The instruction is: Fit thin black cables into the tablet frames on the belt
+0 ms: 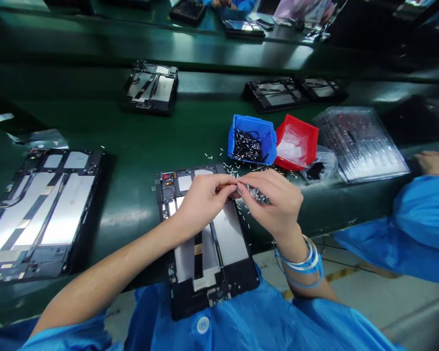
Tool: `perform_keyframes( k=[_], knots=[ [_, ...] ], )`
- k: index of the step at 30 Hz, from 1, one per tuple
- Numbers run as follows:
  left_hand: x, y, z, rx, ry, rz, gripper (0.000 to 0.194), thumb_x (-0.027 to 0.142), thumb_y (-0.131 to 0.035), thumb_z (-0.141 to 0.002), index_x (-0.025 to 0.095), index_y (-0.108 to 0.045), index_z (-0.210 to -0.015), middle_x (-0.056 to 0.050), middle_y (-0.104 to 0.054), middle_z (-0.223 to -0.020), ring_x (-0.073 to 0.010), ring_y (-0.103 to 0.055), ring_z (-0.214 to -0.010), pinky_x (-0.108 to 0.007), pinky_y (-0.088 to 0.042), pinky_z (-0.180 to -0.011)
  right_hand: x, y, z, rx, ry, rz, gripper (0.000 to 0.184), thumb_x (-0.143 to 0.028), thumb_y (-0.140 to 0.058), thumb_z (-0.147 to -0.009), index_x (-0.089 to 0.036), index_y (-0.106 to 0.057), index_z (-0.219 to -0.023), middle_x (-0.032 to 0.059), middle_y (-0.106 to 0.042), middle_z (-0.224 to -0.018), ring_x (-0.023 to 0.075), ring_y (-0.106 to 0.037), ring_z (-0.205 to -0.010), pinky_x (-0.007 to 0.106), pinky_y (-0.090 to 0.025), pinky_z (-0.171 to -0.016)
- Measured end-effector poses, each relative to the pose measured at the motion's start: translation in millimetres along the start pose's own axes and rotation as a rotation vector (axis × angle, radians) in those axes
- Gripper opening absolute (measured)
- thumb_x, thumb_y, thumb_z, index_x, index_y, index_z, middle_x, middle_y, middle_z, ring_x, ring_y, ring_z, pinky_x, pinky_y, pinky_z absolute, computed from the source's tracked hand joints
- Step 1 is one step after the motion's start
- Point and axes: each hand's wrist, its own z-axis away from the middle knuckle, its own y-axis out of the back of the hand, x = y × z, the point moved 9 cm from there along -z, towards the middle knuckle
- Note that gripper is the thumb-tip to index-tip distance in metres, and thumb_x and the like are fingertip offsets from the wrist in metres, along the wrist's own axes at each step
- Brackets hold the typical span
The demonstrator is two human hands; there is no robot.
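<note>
My left hand (205, 202) and my right hand (274, 200) meet at the fingertips above a tablet's open back frame (229, 234). Both pinch something tiny between them, too small to make out. The frame lies on a dark green conveyor belt (131, 219) and its near end overhangs my blue smock. Small white-and-black strips (259, 196) lie scattered just under my right hand, around the frame's top edge. A blue plastic bin (250, 126) heaped with these strips stands just beyond my fingers.
A red bin (296, 141) holding a clear bag stands beside the blue one, then a clear plastic tray (360, 146). Other open tablet frames (40, 214) lie along the belt. A co-worker's blue sleeve (424, 229) and hand enter at right. A further belt runs behind.
</note>
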Motion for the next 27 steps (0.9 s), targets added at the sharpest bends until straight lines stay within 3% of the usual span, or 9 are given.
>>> perform_keyframes(
  k=[5,8,15,19,23,25,27],
  knots=[
    [-19,-5.7,1,-0.059,0.222,0.119,0.022,0.008,-0.053,-0.085,0.01,-0.069,-0.099,-0.002,-0.07,-0.061,-0.0111,-0.064,-0.055,-0.018,-0.048,-0.051,21,13,6,0.061,-0.117,0.153,0.018,-0.007,-0.056,-0.083,-0.02,-0.068,-0.083,0.0019,-0.073,-0.075,0.0148,-0.068,-0.067,0.028,-0.054,-0.061],
    [-24,-7.3,0,-0.073,0.279,0.18,0.031,0.008,-0.049,-0.085,0.008,-0.065,-0.112,-0.003,-0.071,-0.063,-0.0106,-0.063,-0.053,-0.018,-0.047,-0.049,26,20,10,0.1,-0.164,0.137,0.023,-0.004,-0.053,-0.083,-0.021,-0.069,-0.084,0.0021,-0.073,-0.079,0.0153,-0.068,-0.072,0.028,-0.054,-0.064],
    [-19,-13.3,3,-0.147,0.217,0.156,0.036,0.011,-0.05,-0.084,0.01,-0.064,-0.116,-0.003,-0.07,-0.064,-0.0123,-0.064,-0.057,-0.02,-0.048,-0.052,12,7,5,0.012,-0.07,0.008,0.01,-0.015,-0.063,-0.084,-0.02,-0.072,-0.083,0.0039,-0.072,-0.077,0.0157,-0.065,-0.071,0.03,-0.053,-0.063],
    [-10,-12.7,4,-0.2,0.113,-0.073,0.032,0.011,-0.049,-0.084,0.014,-0.069,-0.109,-0.002,-0.07,-0.062,-0.0121,-0.061,-0.053,-0.021,-0.044,-0.05,14,2,5,-0.084,-0.109,-0.068,0.014,-0.015,-0.061,-0.084,-0.022,-0.07,-0.075,0.0021,-0.071,-0.074,0.0151,-0.065,-0.068,0.029,-0.052,-0.062],
    [1,-9.0,4,-0.217,0.043,-0.16,0.029,0.012,-0.05,-0.085,0.016,-0.071,-0.105,-0.002,-0.071,-0.065,-0.0123,-0.062,-0.055,-0.021,-0.045,-0.051,40,12,15,-0.056,-0.289,-0.004,0.015,-0.016,-0.059,-0.082,-0.022,-0.07,-0.075,0.0008,-0.07,-0.07,0.0148,-0.063,-0.064,0.03,-0.051,-0.061],
    [2,-6.6,4,-0.21,0.077,-0.025,0.035,0.015,-0.051,-0.086,0.015,-0.065,-0.119,-0.003,-0.073,-0.069,-0.0128,-0.065,-0.059,-0.02,-0.046,-0.051,61,21,24,0.006,-0.44,0.1,0.017,-0.014,-0.059,-0.08,-0.022,-0.073,-0.086,0.0016,-0.071,-0.075,0.0147,-0.061,-0.062,0.031,-0.05,-0.061],
    [1,-10.3,6,-0.258,0.125,0.162,0.049,0.019,-0.054,-0.087,0.015,-0.052,-0.136,-0.005,-0.074,-0.071,-0.0135,-0.067,-0.06,-0.019,-0.047,-0.05,75,15,31,-0.034,-0.557,0.006,0.022,-0.016,-0.063,-0.078,-0.021,-0.074,-0.096,0.0031,-0.073,-0.082,0.0147,-0.062,-0.063,0.03,-0.05,-0.059]
  ],
)
